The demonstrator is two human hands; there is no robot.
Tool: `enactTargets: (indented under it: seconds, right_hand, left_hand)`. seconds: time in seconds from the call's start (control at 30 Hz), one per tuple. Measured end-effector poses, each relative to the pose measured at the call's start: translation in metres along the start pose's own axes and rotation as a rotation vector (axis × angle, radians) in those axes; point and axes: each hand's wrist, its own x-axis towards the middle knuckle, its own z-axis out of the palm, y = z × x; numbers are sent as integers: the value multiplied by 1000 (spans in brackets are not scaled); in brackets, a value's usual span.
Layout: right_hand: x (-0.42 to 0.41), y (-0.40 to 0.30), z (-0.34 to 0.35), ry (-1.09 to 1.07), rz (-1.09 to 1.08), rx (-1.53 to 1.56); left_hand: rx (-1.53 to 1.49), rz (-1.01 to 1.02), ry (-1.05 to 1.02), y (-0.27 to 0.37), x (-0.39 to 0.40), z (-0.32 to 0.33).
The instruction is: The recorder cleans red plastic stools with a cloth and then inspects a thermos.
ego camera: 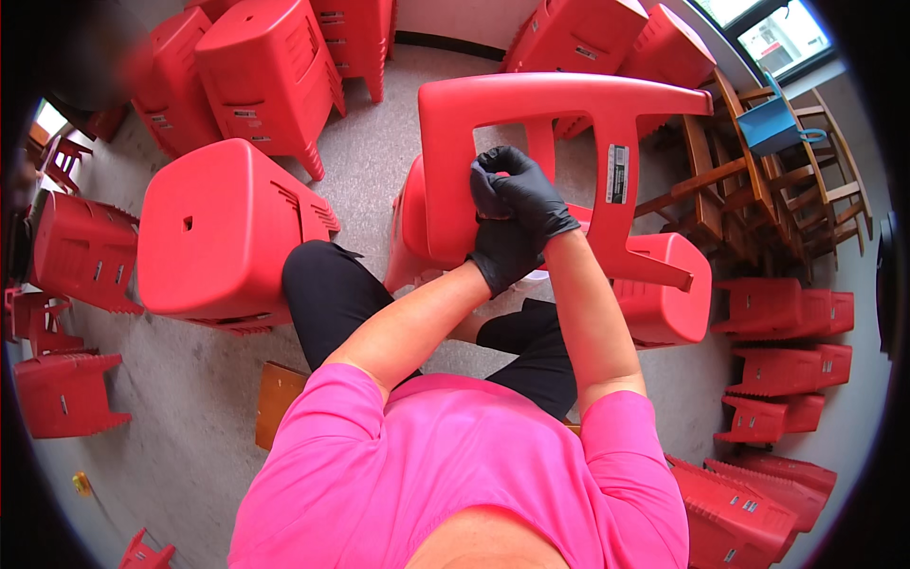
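Both my hands wear black gloves and meet over a red plastic stool (449, 178) that lies on its side in front of me. My right hand (530, 192) is closed on a dark cloth (489, 193), held at the edge of the stool's opening. Just below it, my left hand (503, 249) overlaps the wrist area, its fingers largely hidden, so its hold cannot be told. A label with writing (617, 174) is on one leg of the stool. Under it, other red stools and part of a whitish container (530, 282) show.
Stacked red stools stand close at my left (199, 227), farther ahead (263, 71) and along the right wall (761, 306). Wooden stools (711, 192) are piled at the right with a blue container (769, 126) on them. A wooden seat edge (279, 402) shows beside me.
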Motion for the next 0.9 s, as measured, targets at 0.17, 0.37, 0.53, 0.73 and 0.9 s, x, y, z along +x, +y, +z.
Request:
enactTargets:
  seconds: [0.17, 0.37, 0.53, 0.73, 0.9]
  right_hand:
    - [23, 37, -5, 154, -243, -282]
    - [13, 18, 18, 196, -198, -496]
    - [30, 28, 9, 260, -158, -440]
    - [10, 8, 13, 49, 45, -168]
    - [11, 18, 5, -2, 68, -18]
  left_hand:
    - [-126, -131, -90, 2, 2, 0]
    - [-359, -298, -22, -1, -6, 12]
    - [-257, -266, -57, 1, -2, 10]
    - [-37, -138, -114, -5, -6, 5]
    - [-73, -183, -180, 2, -7, 4]
